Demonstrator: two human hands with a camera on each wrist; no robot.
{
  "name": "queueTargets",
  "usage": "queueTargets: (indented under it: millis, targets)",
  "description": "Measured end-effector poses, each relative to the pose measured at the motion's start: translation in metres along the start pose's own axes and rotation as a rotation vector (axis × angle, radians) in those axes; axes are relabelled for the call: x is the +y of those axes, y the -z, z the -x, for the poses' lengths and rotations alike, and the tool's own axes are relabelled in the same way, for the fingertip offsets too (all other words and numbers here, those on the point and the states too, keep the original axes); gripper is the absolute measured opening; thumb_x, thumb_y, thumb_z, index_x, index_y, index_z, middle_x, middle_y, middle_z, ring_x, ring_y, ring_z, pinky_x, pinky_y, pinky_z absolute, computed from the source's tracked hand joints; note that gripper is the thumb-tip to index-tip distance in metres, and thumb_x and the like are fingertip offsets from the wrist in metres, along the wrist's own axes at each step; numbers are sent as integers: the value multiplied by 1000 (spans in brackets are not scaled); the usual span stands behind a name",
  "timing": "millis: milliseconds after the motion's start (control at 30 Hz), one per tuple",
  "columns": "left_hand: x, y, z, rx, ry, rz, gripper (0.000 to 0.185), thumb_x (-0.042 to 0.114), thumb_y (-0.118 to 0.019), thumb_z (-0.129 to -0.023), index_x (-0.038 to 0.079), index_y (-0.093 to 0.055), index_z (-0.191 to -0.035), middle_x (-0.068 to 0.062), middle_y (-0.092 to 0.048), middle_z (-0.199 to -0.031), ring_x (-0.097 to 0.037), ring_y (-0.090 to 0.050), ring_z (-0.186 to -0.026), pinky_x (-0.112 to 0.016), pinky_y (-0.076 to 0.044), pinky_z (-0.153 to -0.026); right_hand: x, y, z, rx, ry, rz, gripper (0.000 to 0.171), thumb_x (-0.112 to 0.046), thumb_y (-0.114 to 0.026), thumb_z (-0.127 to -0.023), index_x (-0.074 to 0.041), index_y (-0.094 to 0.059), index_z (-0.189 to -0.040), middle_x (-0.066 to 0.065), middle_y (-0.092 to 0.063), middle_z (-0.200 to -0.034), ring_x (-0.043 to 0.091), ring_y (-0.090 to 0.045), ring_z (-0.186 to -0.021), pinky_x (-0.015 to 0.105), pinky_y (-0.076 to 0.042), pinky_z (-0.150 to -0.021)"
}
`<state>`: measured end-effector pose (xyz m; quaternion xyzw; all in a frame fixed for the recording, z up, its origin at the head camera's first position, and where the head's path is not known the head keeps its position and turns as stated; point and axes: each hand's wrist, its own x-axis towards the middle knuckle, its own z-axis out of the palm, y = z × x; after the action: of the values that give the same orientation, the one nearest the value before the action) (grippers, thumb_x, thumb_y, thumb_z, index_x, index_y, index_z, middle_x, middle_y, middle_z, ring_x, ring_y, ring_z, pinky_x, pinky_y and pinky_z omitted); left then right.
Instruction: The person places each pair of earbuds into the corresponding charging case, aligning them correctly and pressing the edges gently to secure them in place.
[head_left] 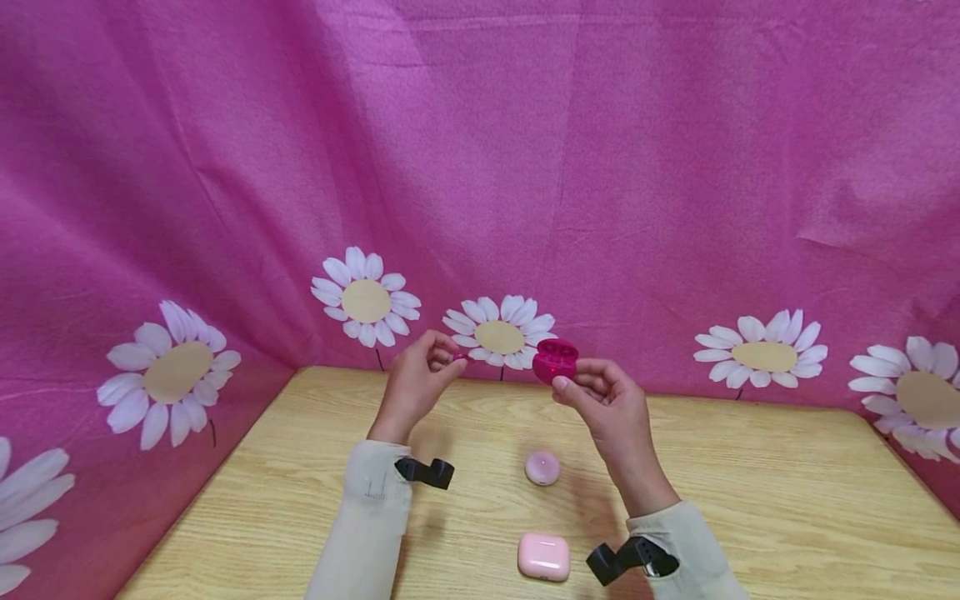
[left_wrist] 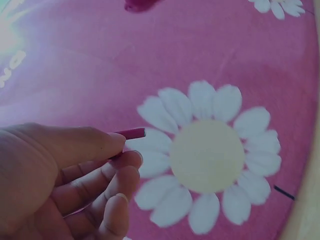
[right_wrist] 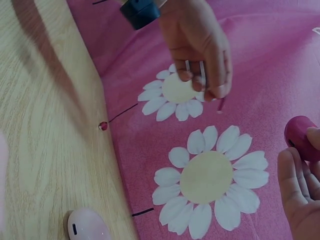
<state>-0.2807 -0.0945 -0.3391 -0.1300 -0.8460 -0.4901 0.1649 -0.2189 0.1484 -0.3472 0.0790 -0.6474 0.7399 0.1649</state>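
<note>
Thumb and fingertips of my left hand (head_left: 422,379) pinch a small magenta earbud (left_wrist: 134,133), its stem poking out past the thumb in the left wrist view. The rest of the earbud is hidden by the fingers. My right hand (head_left: 618,417) grips a round magenta earbud case (head_left: 555,367) between thumb and fingers, its lid raised. Both hands are held up above the far part of the table, with a gap between the earbud and the case. In the right wrist view, the case's outer side (right_wrist: 298,132) shows at the right edge.
On the wooden table (head_left: 300,500) lie a pale pink round case (head_left: 542,468) and, nearer, a pink rounded rectangular case (head_left: 543,557). A tiny dark red object (right_wrist: 103,126) sits by the table's far edge. A magenta cloth (head_left: 480,167) with daisies hangs behind.
</note>
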Motion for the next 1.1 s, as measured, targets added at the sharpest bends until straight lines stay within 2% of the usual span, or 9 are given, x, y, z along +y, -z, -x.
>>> queueTargets:
  millis: [333,433,600,767,967,1100]
  targets:
    - [21,1,6,49,-137,118,21,12,-77,-83,8,-62,-98,-4,-66,-88,-15,-61,-81,-34,-53,-77,1,0,1,-7,4,-7,33,0,-74,-83,6,-56,-110,3,-70,-89,15,-70,-79,33,-56,-78]
    - [26,1,7,53,-168,143,21,11,-76,-83,9,-63,-99,-3,-65,-88,-15,-61,-81,-38,-54,-76,2,0,1,-9,1,-6,34,0,-74,-82,6,-56,-110,3,-70,-89,16,-70,-79,34,-56,-78]
    - [37,1,11,55,-222,171,20,11,-76,-83,10,-65,-99,-3,-65,-86,-14,-60,-80,-36,-53,-73,3,0,0,-15,3,1,34,0,-74,-82,6,-56,-110,3,-69,-89,15,-70,-80,33,-56,-78]
    - [45,0,14,52,-234,190,18,12,-76,-84,10,-67,-100,-4,-66,-86,-14,-61,-80,-34,-53,-73,5,-1,0,-30,25,-3,32,1,-74,-82,7,-56,-108,4,-69,-89,16,-70,-79,34,-56,-77]
    - [50,-3,16,75,-244,196,20,10,-75,-84,5,-69,-102,-8,-69,-88,-19,-64,-80,-40,-53,-73,5,-2,0,-49,39,11,30,0,-74,-83,7,-57,-107,5,-70,-89,16,-70,-78,34,-57,-76]
    - [67,0,23,88,-255,194,19,4,-73,-84,-2,-69,-102,-14,-70,-87,-26,-64,-78,-40,-53,-71,5,-3,0,-61,37,25,31,0,-73,-83,7,-57,-108,5,-70,-89,16,-70,-78,34,-57,-76]
